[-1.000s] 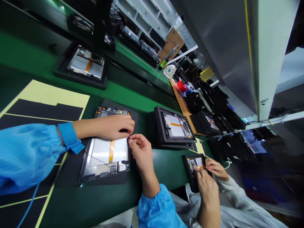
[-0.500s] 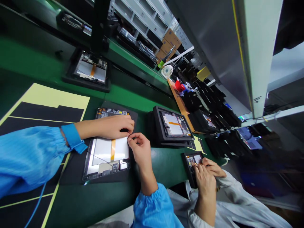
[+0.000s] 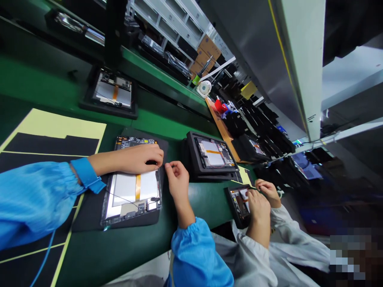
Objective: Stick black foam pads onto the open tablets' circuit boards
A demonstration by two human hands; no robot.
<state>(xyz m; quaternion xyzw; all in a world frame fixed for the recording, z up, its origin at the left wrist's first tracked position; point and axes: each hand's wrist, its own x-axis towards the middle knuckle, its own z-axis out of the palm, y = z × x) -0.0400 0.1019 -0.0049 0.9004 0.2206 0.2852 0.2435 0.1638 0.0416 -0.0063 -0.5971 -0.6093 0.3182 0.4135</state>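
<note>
Currently, the left hand (image 3: pixel 131 158) lies over the upper part of an open tablet (image 3: pixel 130 191), and its fingers are curled and pressed together. Under the fingertips there is a small dark piece (image 3: pixel 152 162), but I cannot tell if they pinch it. The right hand (image 3: pixel 178 181) is just beside the tablet's edge, above the workbench, with the fingertips (image 3: pixel 170 167) gathered together; I cannot tell if they hold a thin thing.

So the tablet lies below the left fingers and to the side of the right fingers, on a black mat (image 3: pixel 89 219). It shows a silver battery panel (image 3: pixel 125 189) with an orange tape strip (image 3: pixel 138 187), and a circuit board (image 3: pixel 134 142) is under the left fingertips' far side.

Beyond the right fingers, a second tablet (image 3: pixel 209 155) sits in a black holder. Further on, a co-worker's hands (image 3: pixel 259 201) work on a smaller tablet (image 3: pixel 239 205).
</note>
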